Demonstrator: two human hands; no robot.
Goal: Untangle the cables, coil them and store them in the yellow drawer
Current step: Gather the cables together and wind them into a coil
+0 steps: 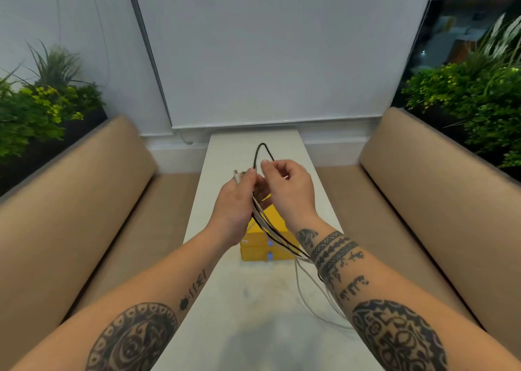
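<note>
Two hands hold one tangled bundle above the tabletop [253, 300]: the left hand [235, 201], fingers closed round white and black cables [265, 224] and a white plug end; the right hand [290, 184] pinching a black loop [263, 152]. At least two cables, exact count unclear. Light, limp, likely snag-prone; best gripped near plugs. One yellow drawer [266, 251] unit sits beneath, shut.

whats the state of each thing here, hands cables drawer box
left hand: raised over the table, closed on the cable bundle
right hand: raised, fingers pinching the black cable
black cable: looped up above the hands, not coiled
white cables: hanging loose from the hands down to the table, still mixed with the black one
yellow drawer box: on the table, both drawers look shut
</note>
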